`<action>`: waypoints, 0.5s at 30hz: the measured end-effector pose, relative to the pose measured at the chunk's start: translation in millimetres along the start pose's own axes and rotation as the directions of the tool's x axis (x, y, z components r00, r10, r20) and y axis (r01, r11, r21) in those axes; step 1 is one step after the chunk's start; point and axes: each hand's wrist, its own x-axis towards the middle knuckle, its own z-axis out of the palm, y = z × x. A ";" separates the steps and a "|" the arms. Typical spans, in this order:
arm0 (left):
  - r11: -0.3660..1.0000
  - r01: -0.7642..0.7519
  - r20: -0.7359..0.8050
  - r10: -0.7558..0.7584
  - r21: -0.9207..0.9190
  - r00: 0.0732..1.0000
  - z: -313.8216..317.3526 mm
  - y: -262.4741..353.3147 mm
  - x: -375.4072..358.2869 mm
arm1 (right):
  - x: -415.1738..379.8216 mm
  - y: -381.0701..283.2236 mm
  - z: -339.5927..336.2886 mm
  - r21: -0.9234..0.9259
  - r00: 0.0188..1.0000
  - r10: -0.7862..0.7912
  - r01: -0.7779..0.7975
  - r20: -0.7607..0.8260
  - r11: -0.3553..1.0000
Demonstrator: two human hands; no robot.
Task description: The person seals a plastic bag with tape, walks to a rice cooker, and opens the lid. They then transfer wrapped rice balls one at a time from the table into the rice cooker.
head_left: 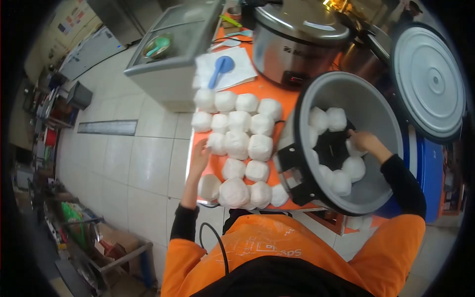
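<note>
My right hand (365, 142) reaches into a large, round, grey-lined insulated pot (378, 183), fingers closed on a white wrapped bundle (354, 150) by the inner wall. More round white bundles (341, 183) form a ring inside, around a dark patch at the bottom. On the orange table, white bundles (237, 143) stand in rows. At the table's left edge, my left hand (200, 157) has its fingers stretched out, the tips right at the side of one bundle (216, 143).
The pot's round lid (430, 81) stands raised at the right. Behind the pot is a big steel cooker (292, 49). A blue paddle (221, 71) lies on a white cloth (240, 74). A glass-topped chest freezer (168, 74) stands beyond the table, and a blue box (431, 168) to the right.
</note>
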 end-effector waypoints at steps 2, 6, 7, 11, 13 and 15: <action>0.982 0.005 -0.034 0.001 0.188 0.999 13.0 -28.8 26.2 | -20.2 -1.5 -26.7 0.037 0.993 0.008 -0.004 -0.120 0.999; 0.954 -0.014 -0.066 0.036 0.299 0.997 15.2 -24.6 54.7 | -67.0 -9.0 -73.7 0.166 0.884 -0.013 0.102 -0.468 0.981; 0.943 0.044 -0.140 0.003 0.331 0.990 14.4 -16.6 57.1 | -82.3 -16.0 -83.6 0.212 0.840 -0.025 0.166 -0.542 0.963; 0.872 0.356 -0.481 -0.166 0.336 0.861 -1.4 -18.6 76.4 | -130.7 -49.1 -106.4 0.363 0.754 0.019 0.294 -0.657 0.884; 0.883 0.338 -0.609 -0.077 0.327 0.790 -12.5 -54.5 99.0 | -150.2 -63.2 -110.0 0.402 0.738 0.036 0.325 -0.674 0.856; 0.960 0.264 -0.312 -0.223 0.096 0.924 -25.1 -82.4 127.9 | -162.1 -74.0 -108.4 0.436 0.732 0.058 0.337 -0.678 0.835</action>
